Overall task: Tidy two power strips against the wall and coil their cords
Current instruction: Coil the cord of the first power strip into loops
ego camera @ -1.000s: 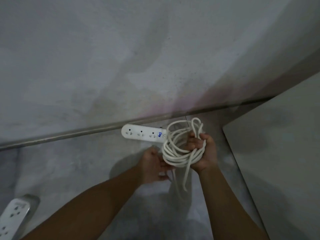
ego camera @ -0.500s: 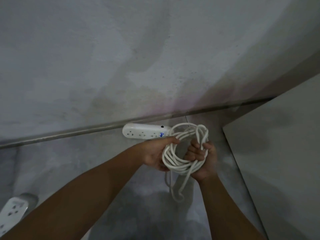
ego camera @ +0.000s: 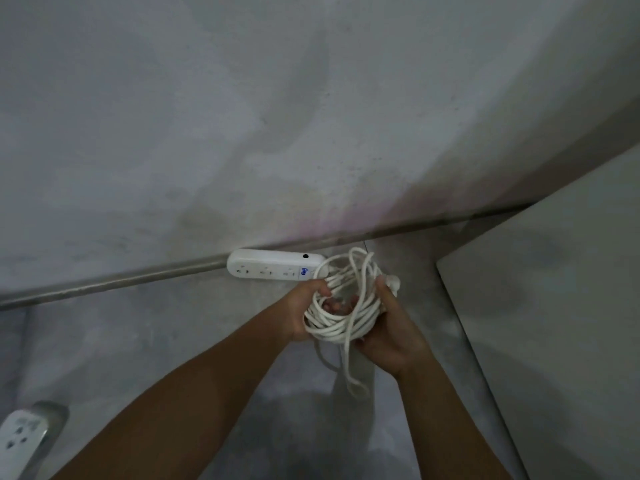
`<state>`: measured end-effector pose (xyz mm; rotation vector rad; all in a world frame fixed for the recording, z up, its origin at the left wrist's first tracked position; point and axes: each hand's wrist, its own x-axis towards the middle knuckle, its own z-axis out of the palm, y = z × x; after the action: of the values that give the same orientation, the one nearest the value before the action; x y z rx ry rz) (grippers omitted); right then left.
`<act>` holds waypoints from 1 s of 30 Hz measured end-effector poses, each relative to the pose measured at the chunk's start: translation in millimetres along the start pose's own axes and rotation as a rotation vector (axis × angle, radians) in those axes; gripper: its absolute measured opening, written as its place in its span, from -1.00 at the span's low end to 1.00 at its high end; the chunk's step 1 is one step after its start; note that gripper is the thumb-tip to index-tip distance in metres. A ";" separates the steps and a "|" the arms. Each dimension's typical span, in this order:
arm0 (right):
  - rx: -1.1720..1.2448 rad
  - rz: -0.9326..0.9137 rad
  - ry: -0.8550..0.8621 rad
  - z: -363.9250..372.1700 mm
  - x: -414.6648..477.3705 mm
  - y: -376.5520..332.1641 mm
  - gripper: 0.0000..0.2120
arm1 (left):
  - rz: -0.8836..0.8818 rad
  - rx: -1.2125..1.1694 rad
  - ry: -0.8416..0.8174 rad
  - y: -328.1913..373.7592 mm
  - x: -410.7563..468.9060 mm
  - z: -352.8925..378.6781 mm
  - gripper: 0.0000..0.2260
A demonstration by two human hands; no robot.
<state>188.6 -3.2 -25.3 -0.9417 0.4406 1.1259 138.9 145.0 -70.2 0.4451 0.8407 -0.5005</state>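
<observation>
A white power strip point(ego camera: 273, 265) lies on the grey floor along the foot of the wall, sockets facing me. Its white cord point(ego camera: 337, 322) is bundled into a loose coil just right of the strip. My left hand point(ego camera: 304, 311) grips the coil's left side and my right hand point(ego camera: 389, 329) cups its right side from below. One loop of cord hangs down under my hands. A second white power strip point(ego camera: 19, 439) shows at the bottom left corner, partly cut off by the frame edge.
A pale concrete wall point(ego camera: 242, 116) fills the upper view, with a metal strip point(ego camera: 114, 282) along its base. A large grey flat panel point(ego camera: 554, 323) stands close at the right. Grey floor point(ego camera: 138, 341) lies between the two strips.
My left hand came up from under the coil and now grips its left side. My right hand has turned to cup the coil from below. The coil sits closer to the strip.
</observation>
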 end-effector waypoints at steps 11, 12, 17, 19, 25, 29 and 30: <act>-0.395 0.495 0.393 -40.3 -12.0 48.2 -0.84 | 0.016 0.007 0.142 9.1 2.3 -5.4 -0.73; -0.268 0.417 0.392 -39.1 -7.7 43.9 -0.84 | 0.022 0.024 0.146 10.4 1.2 -7.6 -0.74; 0.066 0.005 0.471 -21.9 18.8 12.0 -0.82 | 0.068 0.164 0.222 11.6 0.7 -22.7 -0.71; 0.130 -0.012 0.466 -18.2 23.6 6.6 -0.68 | 0.086 0.213 0.266 3.9 3.7 -26.0 -0.67; -0.469 0.062 0.499 -8.6 34.0 -7.2 -0.37 | 0.083 0.358 0.335 5.0 2.7 -24.9 -0.60; -0.727 -0.217 0.709 3.3 56.3 -18.5 -0.50 | 0.092 0.336 0.349 7.4 3.6 -24.8 -0.64; -0.858 -0.238 0.692 2.6 58.8 -18.7 -0.53 | 0.098 0.322 0.345 8.8 4.0 -25.1 -0.66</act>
<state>228.7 29.9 -58.6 -2.1050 0.3738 0.7263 131.5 165.1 -86.7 0.8826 1.0680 -0.4760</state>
